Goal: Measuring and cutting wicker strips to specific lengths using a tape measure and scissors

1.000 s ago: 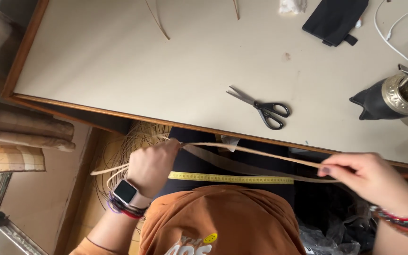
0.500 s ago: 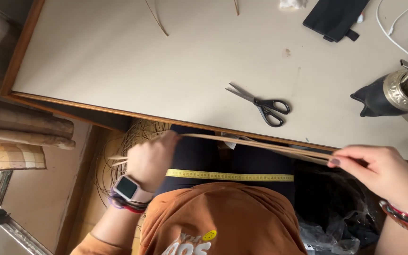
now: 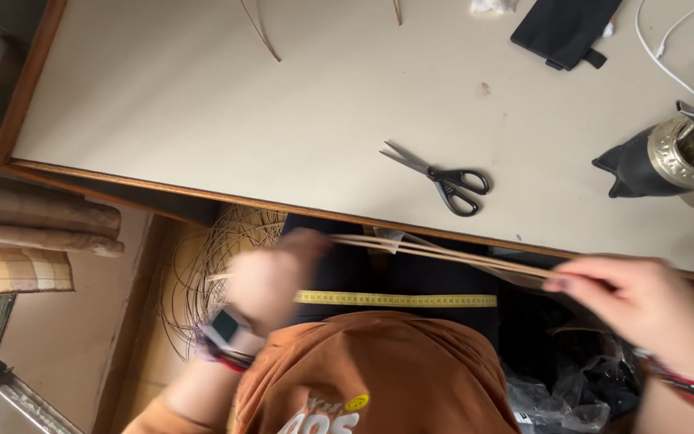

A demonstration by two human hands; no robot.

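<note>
The left hand (image 3: 271, 277) and the right hand (image 3: 640, 301) hold a long thin cane strip (image 3: 443, 253) stretched between them, just below the near edge of the worktop (image 3: 202, 120). The left hand is blurry, but it looks closed around one end of the strip. The right hand pinches the other end between thumb and fingers. The strip seems to be doubled, with two thin lines running side by side. It hangs over the person's lap, above a yellow tape (image 3: 395, 300) that lies flat across the dark legs. I think the person is pulling the strip straight to check its length against the tape. The next move likely needs the strip held low and level, close to the tape, with both ends kept tight. A coil of cane (image 3: 202, 273) sits on the floor by the left hand. Black scissors (image 3: 443, 177) lie shut on the worktop, well apart from both hands. A dark cup (image 3: 664, 165) with a gold rim stands at the right.
</note>
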